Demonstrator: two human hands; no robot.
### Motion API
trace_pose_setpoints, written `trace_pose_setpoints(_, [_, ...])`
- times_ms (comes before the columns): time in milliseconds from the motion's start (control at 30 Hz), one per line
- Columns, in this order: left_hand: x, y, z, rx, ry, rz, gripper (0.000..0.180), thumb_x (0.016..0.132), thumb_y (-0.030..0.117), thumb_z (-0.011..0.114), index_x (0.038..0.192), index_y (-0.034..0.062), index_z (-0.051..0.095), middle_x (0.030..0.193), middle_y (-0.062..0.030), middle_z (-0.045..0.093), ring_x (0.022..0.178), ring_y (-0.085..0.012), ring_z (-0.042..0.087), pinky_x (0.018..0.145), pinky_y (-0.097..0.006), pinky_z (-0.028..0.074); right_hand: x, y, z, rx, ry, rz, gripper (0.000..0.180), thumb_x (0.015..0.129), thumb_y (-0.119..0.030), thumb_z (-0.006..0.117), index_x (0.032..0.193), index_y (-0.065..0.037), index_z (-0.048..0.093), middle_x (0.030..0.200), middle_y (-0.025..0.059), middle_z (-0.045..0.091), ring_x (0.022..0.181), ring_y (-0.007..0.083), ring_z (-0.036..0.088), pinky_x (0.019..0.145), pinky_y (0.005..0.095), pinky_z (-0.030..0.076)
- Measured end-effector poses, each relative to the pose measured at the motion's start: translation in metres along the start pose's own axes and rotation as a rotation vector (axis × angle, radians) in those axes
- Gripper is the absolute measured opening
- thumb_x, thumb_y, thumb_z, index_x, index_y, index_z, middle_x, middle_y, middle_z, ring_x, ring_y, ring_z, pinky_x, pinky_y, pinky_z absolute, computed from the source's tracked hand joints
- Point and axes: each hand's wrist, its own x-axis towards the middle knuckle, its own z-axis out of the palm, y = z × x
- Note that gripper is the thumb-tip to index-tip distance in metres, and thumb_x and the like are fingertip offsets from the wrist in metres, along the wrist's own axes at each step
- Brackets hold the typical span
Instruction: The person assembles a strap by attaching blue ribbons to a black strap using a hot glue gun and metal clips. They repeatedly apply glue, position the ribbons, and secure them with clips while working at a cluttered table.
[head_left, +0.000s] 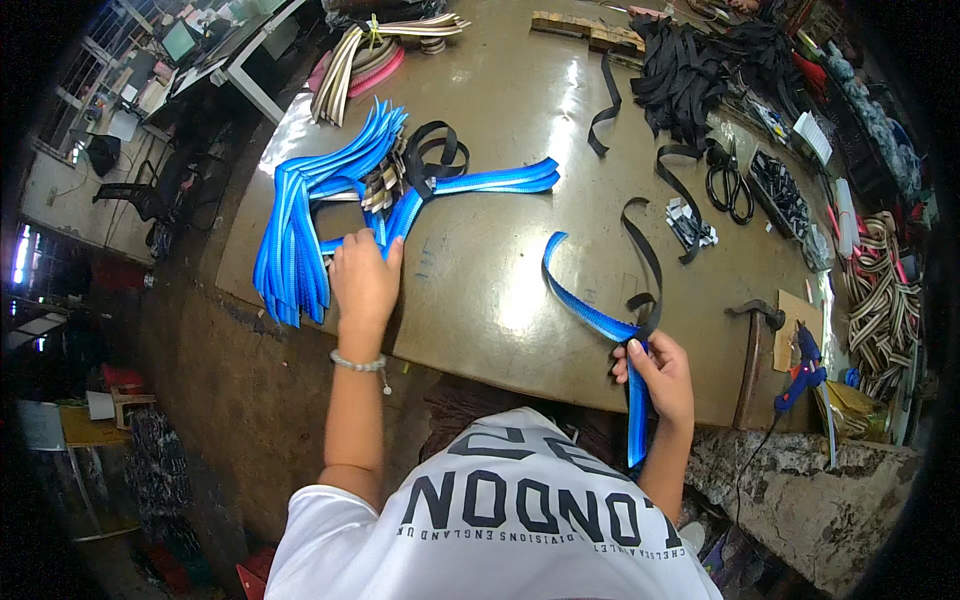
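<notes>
My right hand [660, 378] pinches a blue strap [590, 308] near the table's front edge. One end of this strap curves away over the table, and the other hangs below my fingers. A narrow black strap [648, 255] runs from the same pinch and curls upward. At the left, my left hand [364, 282] is closed on a blue strap [404, 216] at the edge of a folded bundle of blue straps [295, 235]. Its fingertips are partly hidden among the straps. A loop of black strap [440, 140] lies just beyond.
Black-handled scissors [730, 185], a tray of small black parts [780, 195] and a pile of black straps [680, 75] lie at the right. A hammer [757, 330] and a blue glue gun [803, 370] rest near the right corner. Striped straps [350, 65] lie far left.
</notes>
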Motion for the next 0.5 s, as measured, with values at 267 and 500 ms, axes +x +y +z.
trace_pose_setpoints(267, [-0.037, 0.033, 0.016, -0.222, 0.039, 0.075, 0.042, 0.087, 0.035, 0.068, 0.114, 0.0032, 0.063, 0.107, -0.0148, 0.054, 0.102, -0.0317, 0.050, 0.085, -0.047, 0.041, -0.001, -0.002, 0.000, 0.018, -0.026, -0.016, 0.018, 0.098, -0.013, 0.058, 0.099, 0.005, 0.059, 0.086, 0.0106, 0.066, 0.071, 0.0140, 0.064, 0.066, 0.0276, 0.054])
trace_pose_setpoints(500, [0.006, 0.060, 0.019, 0.023, 0.173, 0.165, 0.040, 0.084, 0.029, 0.069, 0.104, -0.0053, 0.063, 0.109, -0.0168, 0.053, 0.106, -0.0341, 0.047, 0.085, -0.046, 0.041, -0.002, 0.000, 0.000, 0.004, -0.020, -0.004, 0.019, 0.098, -0.014, 0.058, 0.100, 0.005, 0.059, 0.087, 0.0103, 0.066, 0.072, 0.0137, 0.064, 0.067, 0.0275, 0.054])
